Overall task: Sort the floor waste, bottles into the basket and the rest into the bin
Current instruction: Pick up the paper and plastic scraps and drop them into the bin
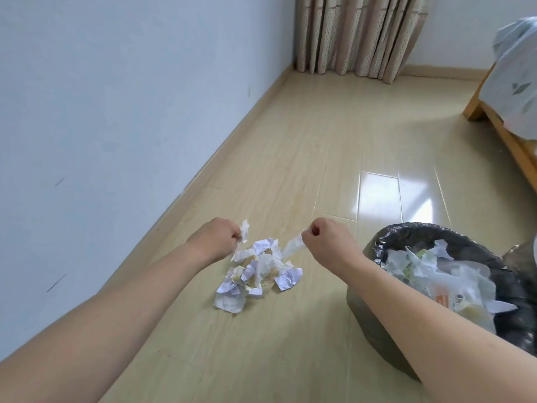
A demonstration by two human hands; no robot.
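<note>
Wall: pale, along the left, meeting the floor [290, 135] at a light skirting board.
Left arm: bare forearm reaching forward from the lower left corner, wrist straight.
Left hand [216, 238]: back turned up, fingers curled in, pinching a crumpled white paper scrap [244, 232] that sticks up from the fingertips.
Paper pile [257, 270]: crumpled white and lined scraps on the floor, below and between the two hands; the lines on them are too blurred to read.
Right hand [327, 239]: back up, fingers curled, gripping a pale twisted tissue strip [293, 246] that trails down-left toward the pile.
Right arm: bare, crossing from the lower right in front of the bin.
Bin [377, 315]: round, lined with a black bag, standing on the floor just right of the right hand, heaped with white paper and plastic film; an orange printed mark on one wrapper cannot be read.
Curtain [360, 36]: beige, patterned, hanging at the far wall.
Bed [502, 126]: wooden frame at the right edge with a white cover.
</note>
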